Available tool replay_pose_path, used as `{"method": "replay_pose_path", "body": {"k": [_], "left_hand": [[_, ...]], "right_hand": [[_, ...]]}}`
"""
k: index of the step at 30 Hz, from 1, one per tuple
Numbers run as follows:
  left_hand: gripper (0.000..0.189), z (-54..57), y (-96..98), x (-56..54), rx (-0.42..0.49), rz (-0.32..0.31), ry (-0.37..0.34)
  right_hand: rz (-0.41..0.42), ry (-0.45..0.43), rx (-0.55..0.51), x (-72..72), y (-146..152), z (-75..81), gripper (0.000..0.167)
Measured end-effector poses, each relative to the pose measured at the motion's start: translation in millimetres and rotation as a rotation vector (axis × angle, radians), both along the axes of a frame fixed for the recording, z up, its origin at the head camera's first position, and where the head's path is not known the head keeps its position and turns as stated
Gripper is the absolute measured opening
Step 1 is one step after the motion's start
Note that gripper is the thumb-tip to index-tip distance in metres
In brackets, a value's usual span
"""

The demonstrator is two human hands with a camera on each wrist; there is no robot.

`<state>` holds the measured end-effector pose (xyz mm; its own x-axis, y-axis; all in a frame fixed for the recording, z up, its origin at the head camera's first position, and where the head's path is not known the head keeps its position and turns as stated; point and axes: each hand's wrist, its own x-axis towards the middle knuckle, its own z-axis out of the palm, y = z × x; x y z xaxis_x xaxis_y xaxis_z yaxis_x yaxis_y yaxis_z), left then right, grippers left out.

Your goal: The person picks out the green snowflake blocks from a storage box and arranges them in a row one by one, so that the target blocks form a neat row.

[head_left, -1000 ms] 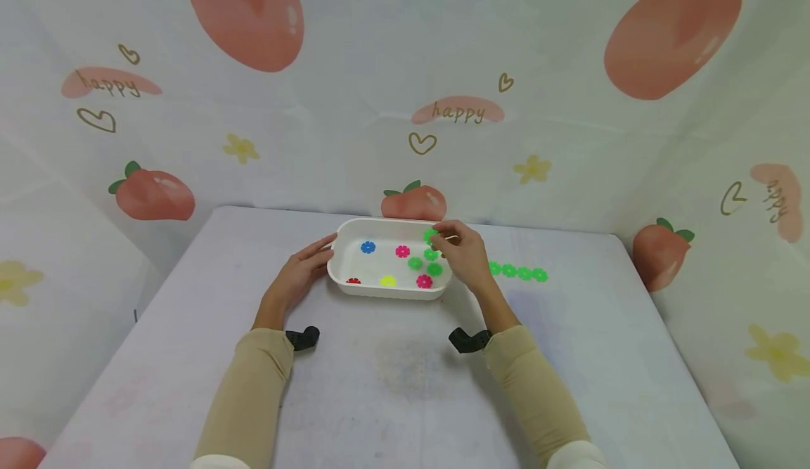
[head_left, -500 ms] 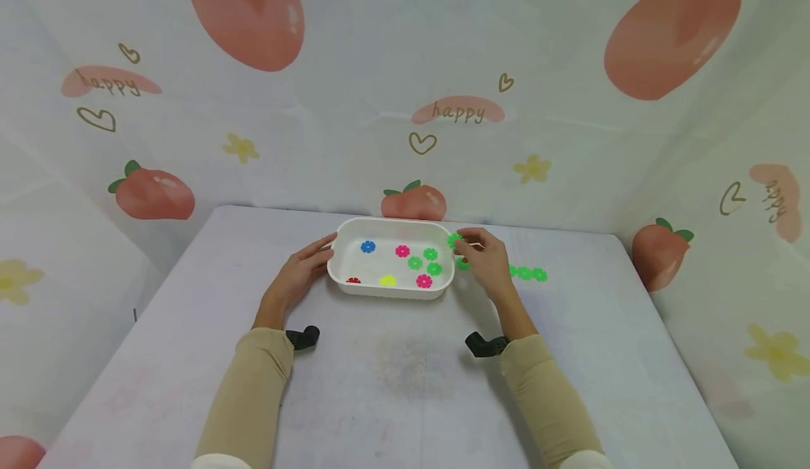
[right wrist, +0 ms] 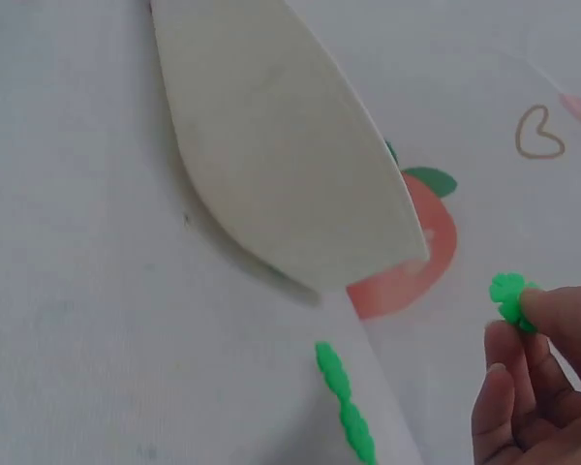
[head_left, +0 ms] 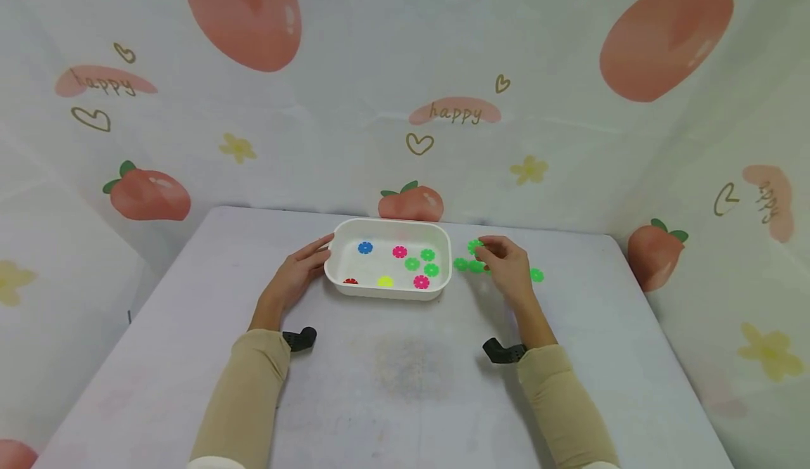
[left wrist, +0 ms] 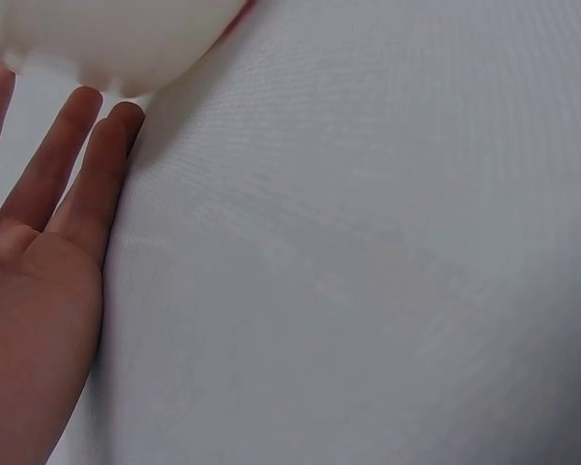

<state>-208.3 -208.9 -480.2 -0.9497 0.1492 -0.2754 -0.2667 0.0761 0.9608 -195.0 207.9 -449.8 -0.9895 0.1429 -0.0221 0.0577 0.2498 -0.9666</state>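
My right hand (head_left: 509, 265) pinches a green snowflake disc (right wrist: 509, 295) between thumb and fingers, above the table just right of the white tray (head_left: 389, 293). Below it lies a row of green discs (head_left: 460, 264), partly hidden by the hand in the head view. With fairly straight fingers, my left hand (head_left: 297, 275) touches the tray's left end; the left wrist view shows its fingertips against the tray wall (left wrist: 107, 48). Inside the tray lie several discs: a blue one (head_left: 365, 247), two pink, a yellow one (head_left: 385, 281), a red one (head_left: 350, 281) and three green (head_left: 427, 254).
The tray stands near the far edge of the white table (head_left: 405, 413). Behind it hangs a white cloth (head_left: 354, 138) printed with peaches, hearts and flowers. A black wrist mount (head_left: 300, 339) sits at the left wrist and another (head_left: 504, 351) at the right.
My right hand has moved right, out from over the tray, carrying the green disc to above the row. The left hand has stayed at the tray's end. The discs in the tray lie unmoved.
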Motion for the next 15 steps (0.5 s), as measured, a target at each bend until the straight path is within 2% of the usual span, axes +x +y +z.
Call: {"method": "replay_pose_path", "body": {"k": [9,15], "left_hand": [[0.051,-3.3,-1.2,-2.8,0.017,-0.006,-0.002],[0.052,-2.8,-1.9,-2.2,0.02,-0.007,0.011]], "right_hand": [[-0.056,-0.062,0.024,6.6,34,-7.9,0.036],[-0.1,-0.071,0.026,12.7,53,-11.2,0.036]]}}
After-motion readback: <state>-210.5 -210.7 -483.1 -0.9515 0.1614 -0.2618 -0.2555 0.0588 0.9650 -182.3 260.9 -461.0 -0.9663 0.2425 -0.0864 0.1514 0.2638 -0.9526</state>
